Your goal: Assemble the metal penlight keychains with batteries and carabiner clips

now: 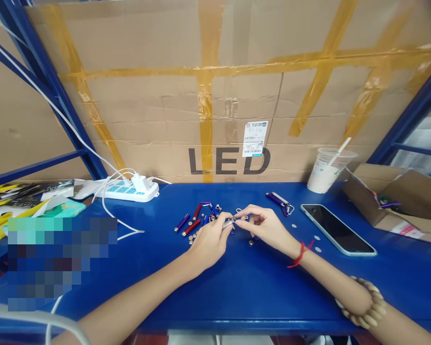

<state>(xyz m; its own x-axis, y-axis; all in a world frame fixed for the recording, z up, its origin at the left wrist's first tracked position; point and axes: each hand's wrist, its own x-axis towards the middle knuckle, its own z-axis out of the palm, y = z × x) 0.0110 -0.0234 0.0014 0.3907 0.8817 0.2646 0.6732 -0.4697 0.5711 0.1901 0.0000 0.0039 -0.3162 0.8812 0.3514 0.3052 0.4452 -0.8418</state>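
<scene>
My left hand (210,239) is closed around a slim silver tube, which looks like a mini flashlight (229,223). The thumb and index finger of my right hand (264,227) pinch at its far end, so both hands meet there. Left of them lie several small metal tubes, among them a purple one (182,223) and a red one (191,228), some with carabiner clips. Small round button cells (191,238) lie beside my left hand. Below my right hand is a small brassy round piece (251,243). Fingers partly hide the other small parts.
A purple and a silver tube with a clip (280,201) lie behind my right hand. Rightward are pale discs (317,237), a phone (337,230), a drink cup (326,172) and an open carton (391,201). A power strip (129,191) with cables stands left.
</scene>
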